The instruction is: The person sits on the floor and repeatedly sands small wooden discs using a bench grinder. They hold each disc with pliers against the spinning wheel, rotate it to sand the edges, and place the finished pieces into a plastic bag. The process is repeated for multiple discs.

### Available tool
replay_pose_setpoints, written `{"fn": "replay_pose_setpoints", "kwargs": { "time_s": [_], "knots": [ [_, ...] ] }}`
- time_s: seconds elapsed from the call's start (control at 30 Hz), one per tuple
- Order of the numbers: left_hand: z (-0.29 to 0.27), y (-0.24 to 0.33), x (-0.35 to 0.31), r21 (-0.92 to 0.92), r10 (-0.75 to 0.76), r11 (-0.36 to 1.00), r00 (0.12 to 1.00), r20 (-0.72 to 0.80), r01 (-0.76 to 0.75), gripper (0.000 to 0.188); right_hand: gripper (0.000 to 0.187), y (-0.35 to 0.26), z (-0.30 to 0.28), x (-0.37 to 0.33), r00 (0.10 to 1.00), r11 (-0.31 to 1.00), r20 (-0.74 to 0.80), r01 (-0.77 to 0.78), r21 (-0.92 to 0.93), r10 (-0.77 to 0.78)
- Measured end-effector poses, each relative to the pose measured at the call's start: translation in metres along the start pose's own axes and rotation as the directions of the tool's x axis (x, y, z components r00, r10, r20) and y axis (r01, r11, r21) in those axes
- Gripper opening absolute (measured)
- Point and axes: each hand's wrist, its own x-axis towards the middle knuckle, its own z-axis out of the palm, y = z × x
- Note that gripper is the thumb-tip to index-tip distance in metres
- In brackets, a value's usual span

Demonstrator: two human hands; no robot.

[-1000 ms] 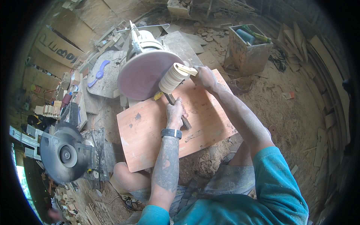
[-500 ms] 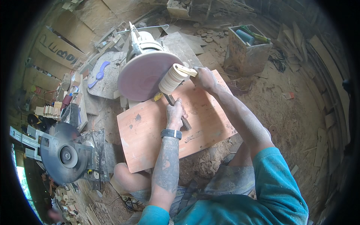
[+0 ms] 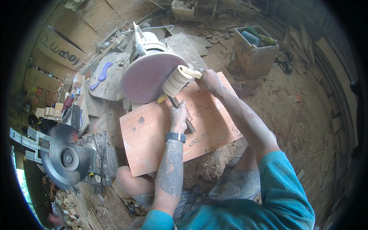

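A stack of pale wooden pieces with rounded edges (image 3: 174,82) leans against the right part of a large round sanding disc (image 3: 145,78). My right hand (image 3: 209,81) is closed round the end of a narrow pale strip (image 3: 191,72) at the top of the stack. Below, my left hand (image 3: 178,118) wraps round a dark bar (image 3: 190,127), whose far end reaches the stack's lower end. Whether the bar runs into the stack is hidden. Beside that end, a small yellow piece (image 3: 161,99) sits at the disc's lower edge.
A reddish wooden board (image 3: 143,149) lies under my hands, near my knees. At left stands a saw with a round blade (image 3: 69,159). A purple curved piece (image 3: 101,76) rests left of the disc. A wooden box (image 3: 255,57) holding bottles stands at the far right.
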Motion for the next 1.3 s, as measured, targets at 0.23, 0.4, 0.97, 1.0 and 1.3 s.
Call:
{"fn": "replay_pose_setpoints", "kwargs": {
  "time_s": [0.23,0.4,0.97,1.0,1.3],
  "knots": [
    [-0.0022,-0.0004,-0.0006,-0.024,0.002,1.0,1.0,0.02,-0.001,0.024,0.014,0.0007,0.0002,0.0007,1.0,1.0,0.007,0.005,-0.003,-0.005],
    [-0.0027,-0.0015,0.0014,-0.022,-0.005,1.0,1.0,0.013,0.006,0.021,0.014,0.0006,0.0026,0.0015,1.0,1.0,0.007,-0.001,-0.007,0.001],
    [-0.0033,-0.0022,0.0013,-0.023,-0.005,1.0,1.0,0.021,0.005,0.022,0.012,0.0061,0.0064,0.0045,1.0,1.0,-0.003,-0.02,0.02,0.02],
    [-0.0035,-0.0025,0.0018,-0.025,-0.001,1.0,1.0,0.026,0.002,0.022,0.013,0.0062,0.0066,0.0047,1.0,1.0,-0.004,-0.008,0.013,0.008],
    [-0.0038,-0.0034,0.0032,-0.029,0.001,1.0,1.0,0.024,0.0,0.022,0.014,0.0038,0.0049,0.0034,0.999,0.999,0.002,-0.035,0.015,0.035]
  ]
}}
